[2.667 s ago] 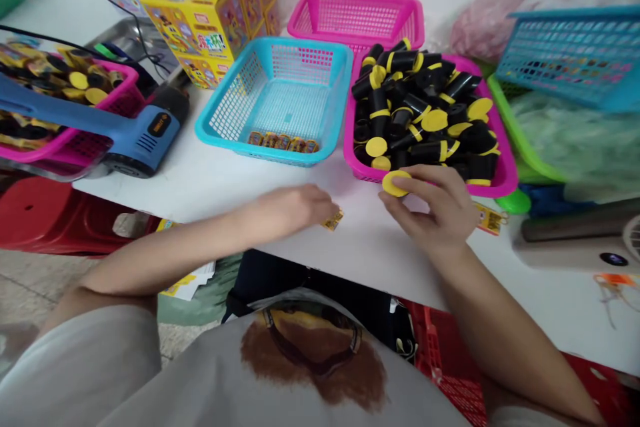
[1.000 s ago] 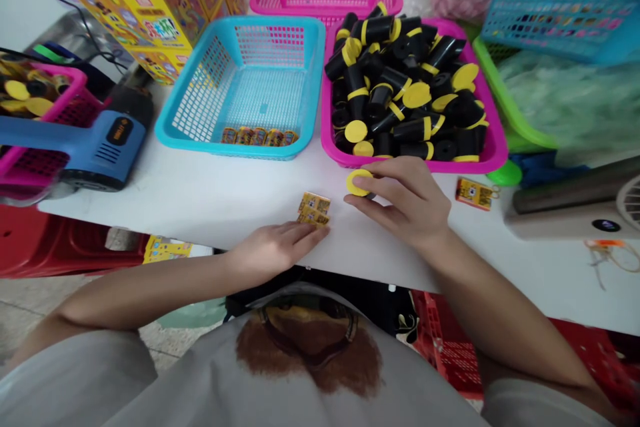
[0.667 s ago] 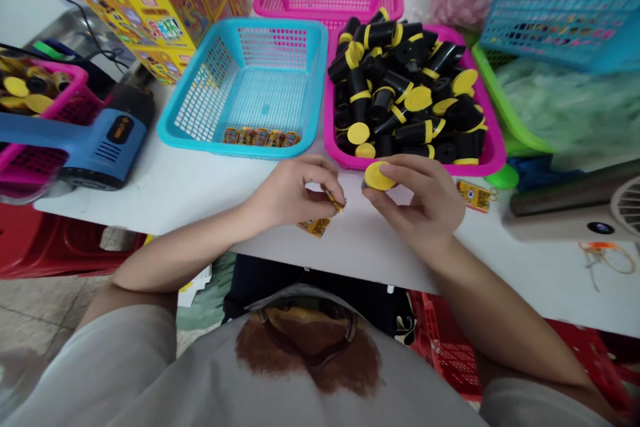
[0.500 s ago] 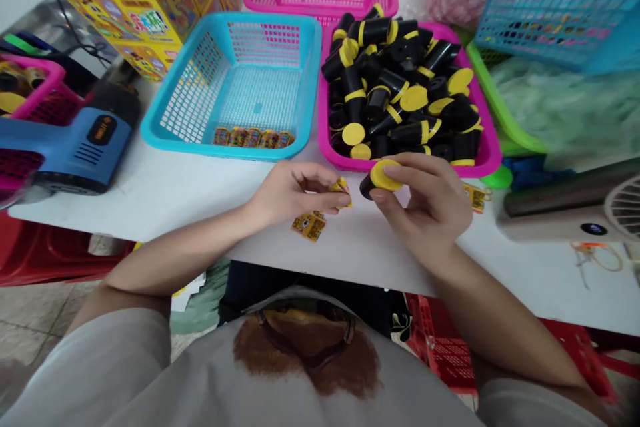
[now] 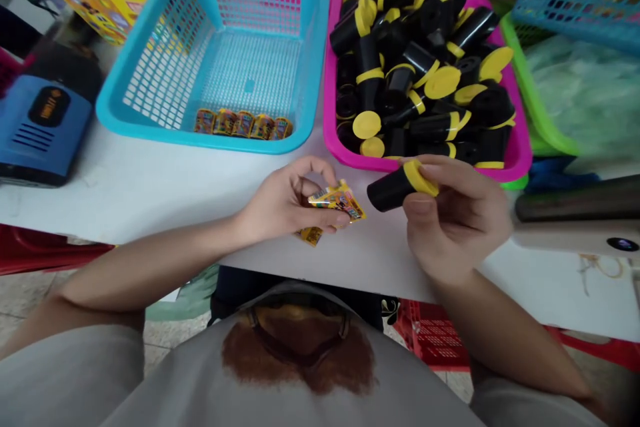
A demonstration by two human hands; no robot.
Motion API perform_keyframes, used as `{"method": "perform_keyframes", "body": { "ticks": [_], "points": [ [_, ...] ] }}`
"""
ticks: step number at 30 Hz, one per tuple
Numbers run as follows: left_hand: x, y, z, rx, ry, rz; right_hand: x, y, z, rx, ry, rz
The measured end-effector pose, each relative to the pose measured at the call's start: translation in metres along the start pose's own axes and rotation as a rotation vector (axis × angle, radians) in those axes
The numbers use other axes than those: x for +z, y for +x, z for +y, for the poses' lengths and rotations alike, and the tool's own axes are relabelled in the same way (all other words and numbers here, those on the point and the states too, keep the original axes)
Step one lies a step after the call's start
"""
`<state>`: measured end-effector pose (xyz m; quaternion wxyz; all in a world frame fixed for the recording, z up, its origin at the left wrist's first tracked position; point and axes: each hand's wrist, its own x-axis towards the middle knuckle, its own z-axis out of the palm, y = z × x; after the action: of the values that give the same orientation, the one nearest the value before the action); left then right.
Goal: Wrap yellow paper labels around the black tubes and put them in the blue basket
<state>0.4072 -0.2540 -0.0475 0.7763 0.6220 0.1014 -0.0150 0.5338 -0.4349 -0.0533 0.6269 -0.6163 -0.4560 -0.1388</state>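
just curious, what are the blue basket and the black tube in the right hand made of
The blue basket looks like glossy moulded plastic, with its even grid of holes. The black tube seems matte plastic or rubber; hard to tell.

We see a black tube point(image 5: 387, 190) with a yellow cap point(image 5: 421, 177), a yellow packet point(image 5: 337, 203) printed in mixed colours, a turquoise latticed basket point(image 5: 200, 140), and a bright magenta basket point(image 5: 331, 113).
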Motion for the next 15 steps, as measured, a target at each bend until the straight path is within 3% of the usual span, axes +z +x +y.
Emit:
{"method": "perform_keyframes", "body": {
  "ticks": [5, 11, 15],
  "points": [
    [0.0, -0.002, -0.007, -0.049, 0.108, -0.091, 0.003, -0.005, -0.002, 0.113, 0.13, 0.058],
    [-0.004, 0.003, -0.023, 0.047, 0.215, -0.206, 0.002, -0.01, -0.005, 0.288, 0.202, 0.079],
    [-0.005, 0.006, -0.027, 0.132, 0.26, -0.201, 0.001, -0.012, -0.009, 0.287, 0.255, 0.048]
  ]
}}
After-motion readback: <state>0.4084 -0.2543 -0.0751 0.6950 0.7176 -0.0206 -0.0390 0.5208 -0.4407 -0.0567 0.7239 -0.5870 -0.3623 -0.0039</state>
